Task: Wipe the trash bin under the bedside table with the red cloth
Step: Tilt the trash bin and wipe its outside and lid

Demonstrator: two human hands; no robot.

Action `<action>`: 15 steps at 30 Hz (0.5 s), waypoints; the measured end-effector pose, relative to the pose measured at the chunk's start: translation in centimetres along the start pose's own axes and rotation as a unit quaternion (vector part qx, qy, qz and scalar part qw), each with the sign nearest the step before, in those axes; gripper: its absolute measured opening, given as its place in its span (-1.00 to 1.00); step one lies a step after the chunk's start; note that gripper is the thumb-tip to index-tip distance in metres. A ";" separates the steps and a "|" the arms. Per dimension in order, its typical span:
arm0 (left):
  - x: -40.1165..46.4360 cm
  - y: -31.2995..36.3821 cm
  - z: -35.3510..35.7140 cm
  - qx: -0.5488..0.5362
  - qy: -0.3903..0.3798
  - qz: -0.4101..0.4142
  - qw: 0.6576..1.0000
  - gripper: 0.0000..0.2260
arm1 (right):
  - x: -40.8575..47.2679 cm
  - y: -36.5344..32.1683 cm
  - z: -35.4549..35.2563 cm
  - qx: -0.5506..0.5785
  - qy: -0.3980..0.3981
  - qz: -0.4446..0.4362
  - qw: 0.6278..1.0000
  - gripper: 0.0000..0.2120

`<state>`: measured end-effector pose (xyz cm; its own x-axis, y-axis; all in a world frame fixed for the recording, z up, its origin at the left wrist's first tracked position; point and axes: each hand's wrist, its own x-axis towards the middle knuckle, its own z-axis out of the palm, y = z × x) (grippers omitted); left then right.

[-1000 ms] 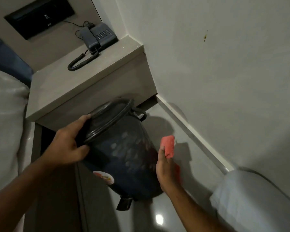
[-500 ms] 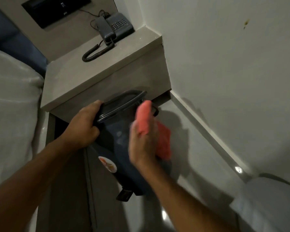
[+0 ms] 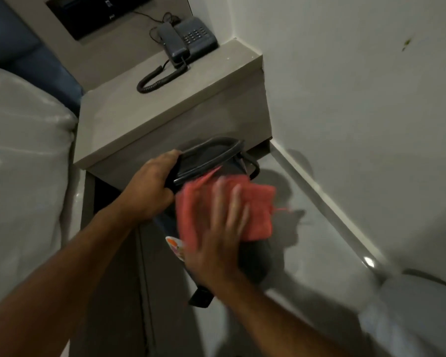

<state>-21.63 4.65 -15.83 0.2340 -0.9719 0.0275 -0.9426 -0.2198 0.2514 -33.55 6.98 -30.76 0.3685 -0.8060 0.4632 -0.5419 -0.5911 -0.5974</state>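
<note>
A dark pedal trash bin (image 3: 252, 256) stands tilted on the floor just in front of the grey bedside table (image 3: 165, 119). My left hand (image 3: 152, 184) grips the bin's lid rim at its upper left. Spread flat, my right hand (image 3: 216, 238) presses the red cloth (image 3: 258, 212) against the upper front of the bin. The cloth and hand hide most of the bin's side, and both are blurred by motion. A round sticker (image 3: 174, 244) and the black foot pedal (image 3: 200, 297) show below.
A dark corded telephone (image 3: 188, 39) sits at the back of the bedside table. White bedding (image 3: 23, 176) fills the left. The wall (image 3: 358, 99) and its skirting run close on the right, with a white pillow-like object (image 3: 417, 318) at lower right.
My right hand has swept the red cloth from the bin's right side up and across its front below the lid. My left hand stays on the rim. The view shifted.
</note>
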 end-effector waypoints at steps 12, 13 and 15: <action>-0.2 -1.2 -0.6 -0.029 -0.026 -0.032 0.999 -0.31 | 2.9 3.7 -0.6 0.147 0.009 0.243 0.959 -0.40; 0.0 -1.1 -0.5 -0.023 -0.029 -0.027 0.999 -0.31 | 2.2 1.4 -1.0 0.105 0.000 0.157 0.982 -0.41; 0.4 -1.0 -0.4 -0.013 -0.033 -0.016 0.999 -0.30 | -2.7 -1.6 -0.4 0.043 -0.060 0.040 0.996 -0.38</action>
<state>-20.54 4.53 -15.70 0.2478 -0.9678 -0.0444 -0.9279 -0.2503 0.2763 -33.98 10.14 -30.73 0.4170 -0.8453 0.3339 -0.5080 -0.5214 -0.6856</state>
